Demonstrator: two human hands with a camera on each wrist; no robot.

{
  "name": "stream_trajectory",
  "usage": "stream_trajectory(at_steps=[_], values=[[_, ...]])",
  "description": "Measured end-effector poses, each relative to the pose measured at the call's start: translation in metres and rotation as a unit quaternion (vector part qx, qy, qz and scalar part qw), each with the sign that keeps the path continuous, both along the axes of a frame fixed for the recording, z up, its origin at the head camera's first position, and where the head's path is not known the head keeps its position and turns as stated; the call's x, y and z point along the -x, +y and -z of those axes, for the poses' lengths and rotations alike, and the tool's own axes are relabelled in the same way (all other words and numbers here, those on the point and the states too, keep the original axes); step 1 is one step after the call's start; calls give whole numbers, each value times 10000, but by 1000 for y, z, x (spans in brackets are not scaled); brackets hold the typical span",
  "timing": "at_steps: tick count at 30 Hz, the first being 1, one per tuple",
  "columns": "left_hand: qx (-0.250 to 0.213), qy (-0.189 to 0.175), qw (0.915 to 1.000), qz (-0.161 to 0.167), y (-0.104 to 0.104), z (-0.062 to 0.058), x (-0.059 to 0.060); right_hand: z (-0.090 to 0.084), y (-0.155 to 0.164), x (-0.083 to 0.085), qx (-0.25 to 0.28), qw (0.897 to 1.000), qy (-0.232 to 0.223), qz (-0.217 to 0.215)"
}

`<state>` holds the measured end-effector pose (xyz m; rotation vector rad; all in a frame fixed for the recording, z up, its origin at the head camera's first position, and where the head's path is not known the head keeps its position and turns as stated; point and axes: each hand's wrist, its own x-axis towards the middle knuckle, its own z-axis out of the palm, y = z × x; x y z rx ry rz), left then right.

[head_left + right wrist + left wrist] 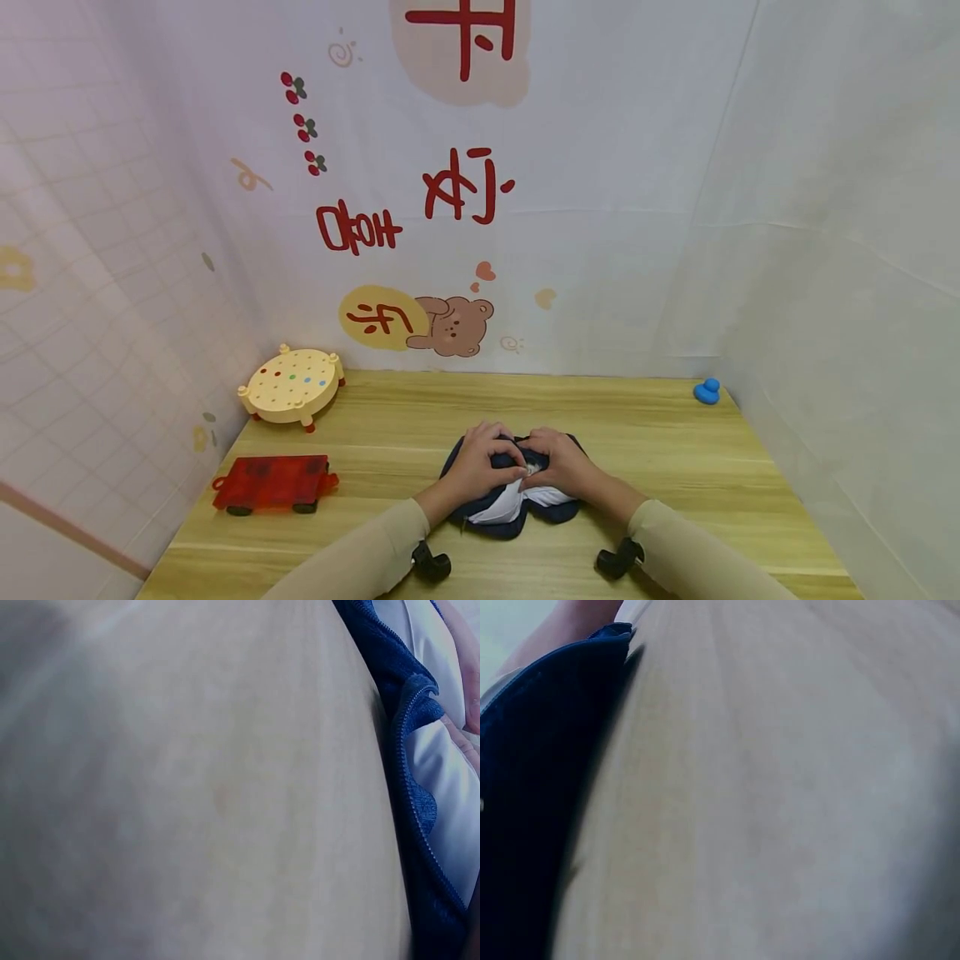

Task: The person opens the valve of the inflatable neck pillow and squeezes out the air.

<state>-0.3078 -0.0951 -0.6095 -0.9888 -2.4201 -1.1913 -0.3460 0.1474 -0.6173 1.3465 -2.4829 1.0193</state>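
Note:
A dark blue zippered cloth cover (504,528) lies on the table with its zip undone, showing white lining (501,507). My left hand (483,460) and right hand (561,467) meet over its opening, fingers curved and thumbs close together. They pinch at the middle, where a small pale tuft (532,468) shows between the thumbs. Zip teeth (406,720) edge the opening in the right wrist view, with some fingers (466,667) at the lining. Only the dark outer side of the cover (544,742) appears in the left wrist view; most fingertips are hidden.
On the left of the wooden table (390,467) stands a red toy cart (273,482). Behind it is a round cream pegboard on short legs (294,385). A small blue knob-shaped piece (707,391) sits at the back right. Cloth walls (615,275) enclose the back and sides.

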Motion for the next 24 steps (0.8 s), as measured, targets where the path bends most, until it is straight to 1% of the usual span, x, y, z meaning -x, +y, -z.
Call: stream_trajectory(at_steps=[6, 15, 24], values=[[6, 6, 10000, 39, 0, -1, -2, 2, 0, 0, 14, 10000, -42, 1], [10, -149, 9999, 57, 0, -1, -2, 2, -1, 1, 68, 9999, 59, -100], [-40, -97, 9999, 129, 0, -1, -1, 2, -1, 2, 114, 9997, 80, -183]])
